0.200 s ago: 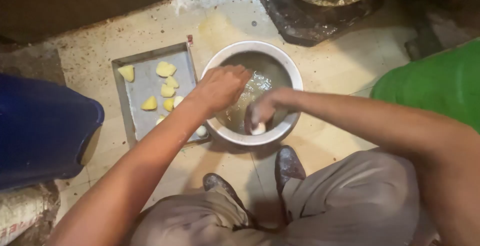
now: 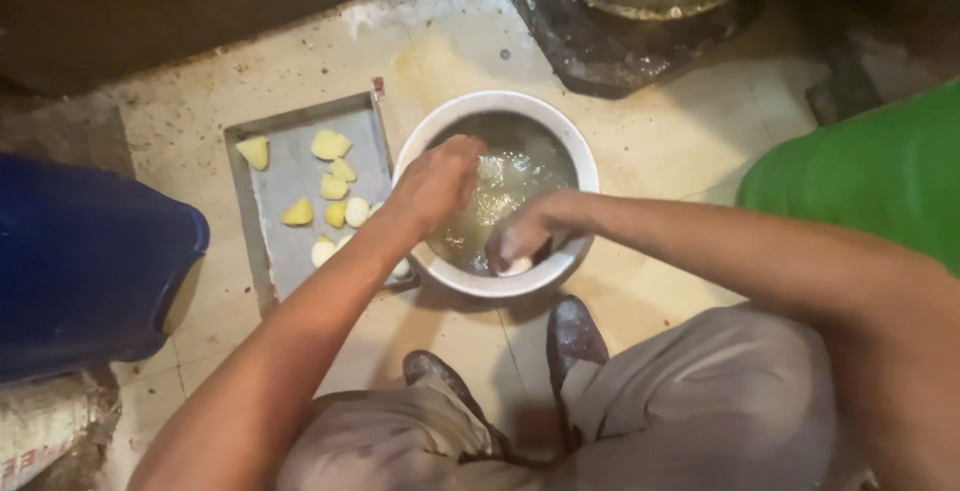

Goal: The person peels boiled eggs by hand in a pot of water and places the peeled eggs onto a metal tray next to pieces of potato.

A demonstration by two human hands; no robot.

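Note:
A round metal bowl (image 2: 497,105) of cloudy water sits on the floor in front of me. My left hand (image 2: 436,183) reaches over its left rim with fingers curled down into the water; what it holds is hidden. My right hand (image 2: 523,238) is at the bowl's near edge, closed on a pale peeled potato piece (image 2: 517,267). Left of the bowl lies a flat metal tray (image 2: 290,261) carrying several yellow peeled potato pieces (image 2: 331,144).
A blue container (image 2: 85,266) stands at the left. A green object (image 2: 865,171) is at the right. A dark metal stand with a large vessel (image 2: 640,11) is at the top. My feet (image 2: 575,336) rest just below the bowl.
Both hands stay in the bowl; nothing has visibly moved apart from slight shifts of the fingers.

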